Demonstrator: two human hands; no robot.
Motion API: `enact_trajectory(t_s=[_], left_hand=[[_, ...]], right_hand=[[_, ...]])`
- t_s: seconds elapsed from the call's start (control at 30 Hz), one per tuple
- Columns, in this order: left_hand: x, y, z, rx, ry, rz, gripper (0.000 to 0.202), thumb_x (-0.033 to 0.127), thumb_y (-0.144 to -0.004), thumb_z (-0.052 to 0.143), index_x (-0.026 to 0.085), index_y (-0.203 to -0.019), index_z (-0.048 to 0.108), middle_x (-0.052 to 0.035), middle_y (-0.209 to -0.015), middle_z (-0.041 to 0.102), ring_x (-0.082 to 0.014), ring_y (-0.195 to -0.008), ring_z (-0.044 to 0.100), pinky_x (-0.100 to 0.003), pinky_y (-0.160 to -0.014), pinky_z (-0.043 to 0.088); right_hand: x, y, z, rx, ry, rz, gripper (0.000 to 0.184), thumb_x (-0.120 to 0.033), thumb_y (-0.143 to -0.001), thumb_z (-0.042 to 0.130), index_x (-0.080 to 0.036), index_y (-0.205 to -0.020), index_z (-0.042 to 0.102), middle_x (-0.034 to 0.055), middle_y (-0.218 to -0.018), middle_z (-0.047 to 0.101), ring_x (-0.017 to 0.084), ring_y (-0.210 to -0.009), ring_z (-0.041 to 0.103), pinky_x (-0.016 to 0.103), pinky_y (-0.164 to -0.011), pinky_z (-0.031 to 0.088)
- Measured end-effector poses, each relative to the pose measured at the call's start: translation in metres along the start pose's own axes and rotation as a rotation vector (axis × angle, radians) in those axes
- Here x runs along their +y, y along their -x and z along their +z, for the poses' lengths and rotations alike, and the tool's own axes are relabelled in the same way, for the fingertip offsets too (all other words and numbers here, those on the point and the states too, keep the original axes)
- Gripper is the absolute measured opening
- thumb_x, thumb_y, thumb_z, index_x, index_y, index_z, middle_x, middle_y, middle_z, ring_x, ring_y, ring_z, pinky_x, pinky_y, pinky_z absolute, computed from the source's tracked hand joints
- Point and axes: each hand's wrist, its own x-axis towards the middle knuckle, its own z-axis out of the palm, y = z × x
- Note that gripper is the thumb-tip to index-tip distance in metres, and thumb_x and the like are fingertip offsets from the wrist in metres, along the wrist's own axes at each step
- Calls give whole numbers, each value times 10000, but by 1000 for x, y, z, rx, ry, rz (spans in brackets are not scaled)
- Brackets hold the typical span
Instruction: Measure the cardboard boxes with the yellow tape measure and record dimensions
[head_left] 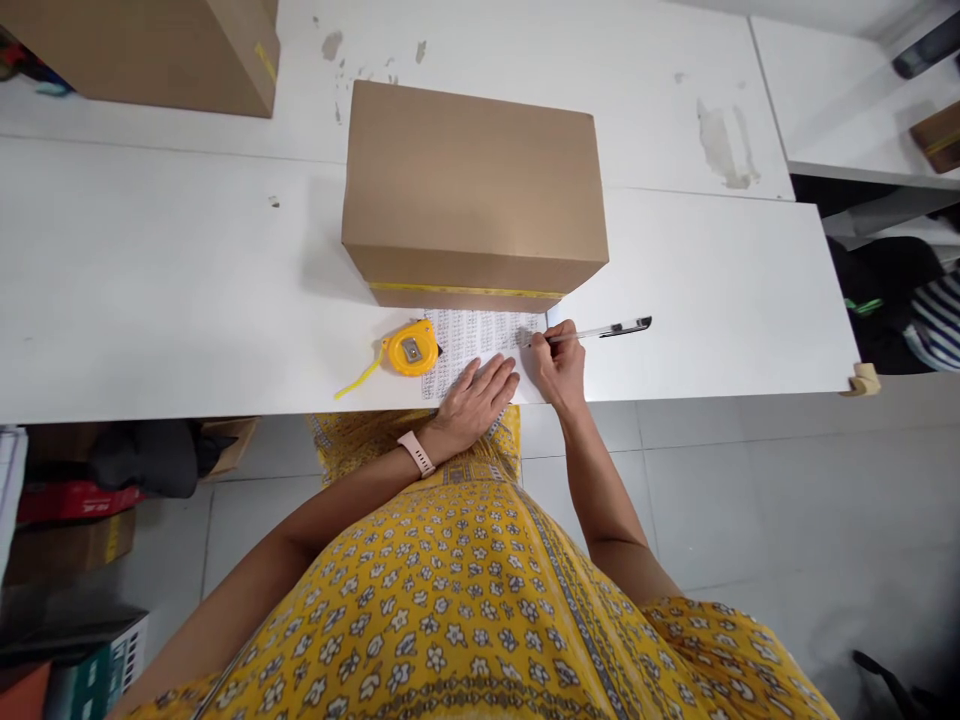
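Observation:
My left hand point(476, 395) lies flat with fingers stretched out on a printed sheet of paper point(469, 335) at the near edge of the white table point(187, 290). My right hand point(561, 362) is closed around a clear pen point(600, 331), its tip touching the sheet's right side. A yellow tape measure point(411, 347) with a short length of tape pulled out sits just left of the sheet. A closed cardboard box point(474, 190) with a yellow tape band stands right behind the paper.
A second cardboard box point(165, 50) stands at the far left of the table. Another white desk point(847, 90) adjoins at the right. Boxes and bags point(75, 500) lie on the floor under the table's left side; dark bags point(892, 290) sit at right.

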Motion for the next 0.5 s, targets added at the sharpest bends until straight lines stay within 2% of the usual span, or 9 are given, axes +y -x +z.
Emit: enact_trajectory(t_s=[0.23,0.5], left_hand=[[0,1,2,-15,28,-8,494,258,-1071,487,129,-1547,483,-142,-1664,405,-262,-1577,327,-496,-1322,274],[0,1,0,15,-27,4,460,256,-1082,456,114,-1516,513,-138,-1644,447,-275,-1554,378,-486,-1292,344]], right_hand=[[0,-2,0,-6,33,-24,270,-457,-936,611,-253,-805,493,-72,-614,501,119,-557,468,283,-573,370],[-2,-1,1,-17,48,-14,256,-428,-924,618,-256,-793,480,-77,-589,484,116,-530,452,279,-551,361]])
